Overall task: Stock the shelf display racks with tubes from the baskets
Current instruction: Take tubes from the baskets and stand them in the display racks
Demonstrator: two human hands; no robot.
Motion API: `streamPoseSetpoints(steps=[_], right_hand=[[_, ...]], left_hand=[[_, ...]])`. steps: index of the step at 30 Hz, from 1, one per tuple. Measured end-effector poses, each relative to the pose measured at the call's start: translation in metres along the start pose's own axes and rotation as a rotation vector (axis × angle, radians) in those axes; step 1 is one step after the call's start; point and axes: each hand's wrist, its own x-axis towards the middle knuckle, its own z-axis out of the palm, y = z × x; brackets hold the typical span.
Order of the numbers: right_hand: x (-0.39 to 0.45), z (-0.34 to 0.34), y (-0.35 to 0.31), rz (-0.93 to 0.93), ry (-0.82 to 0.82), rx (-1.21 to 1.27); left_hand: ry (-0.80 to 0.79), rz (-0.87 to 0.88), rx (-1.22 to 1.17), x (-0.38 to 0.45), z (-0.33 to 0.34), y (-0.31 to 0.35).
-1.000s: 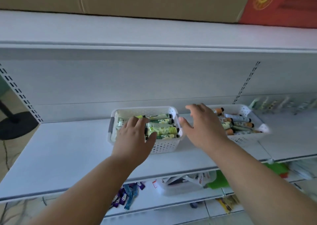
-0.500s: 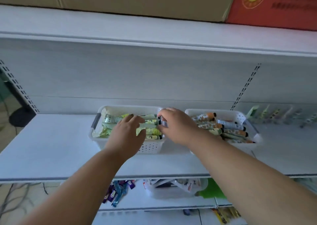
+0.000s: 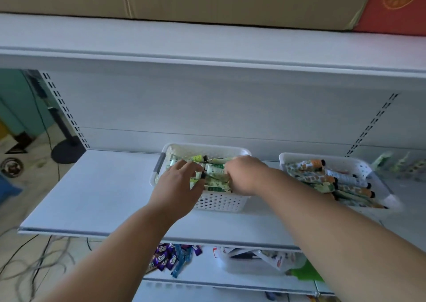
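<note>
A white metal shelf (image 3: 96, 193) carries two white perforated plastic baskets. The left basket (image 3: 219, 201) sits near the shelf's middle, at about twelve o'clock from the person, holding green tubes. The right basket (image 3: 359, 167) stands just beside it at about two o'clock, apart from it, holding orange-capped tubes. The bare shelf surface stretches to nine o'clock. Below, a lower shelf (image 3: 207, 269) holds purple and blue packets (image 3: 171, 259).

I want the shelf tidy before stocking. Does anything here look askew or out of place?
The right basket sits turned at an angle to the shelf edge, while the left basket sits nearly square. Its tubes lie piled unevenly. Nothing looks spilled or damaged.
</note>
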Motion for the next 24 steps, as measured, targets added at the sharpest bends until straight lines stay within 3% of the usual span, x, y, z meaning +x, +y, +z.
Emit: streamPoseSetpoints(steps=[3,8,14,21,24], right_hand=[[-0.015,-0.011,0.009,0.022,0.196,0.198],[-0.052,-0.028,0.013,0.14,0.371,0.662],[-0.076,-0.026,0.004,0.26,0.442,1.125],[-0.097,-0.017,0.008,0.307,0.436,1.255],[-0.101,-0.015,0.008,0.335,0.456,1.215]], left_hand=[[-0.038,0.003,0.021,0.007,0.004,-0.002],[-0.126,0.051,0.071,0.029,0.014,0.003],[-0.235,0.136,0.306,0.063,0.022,0.014],[-0.244,0.217,0.471,0.077,0.029,0.014],[-0.18,0.264,0.385,0.076,0.026,0.012]])
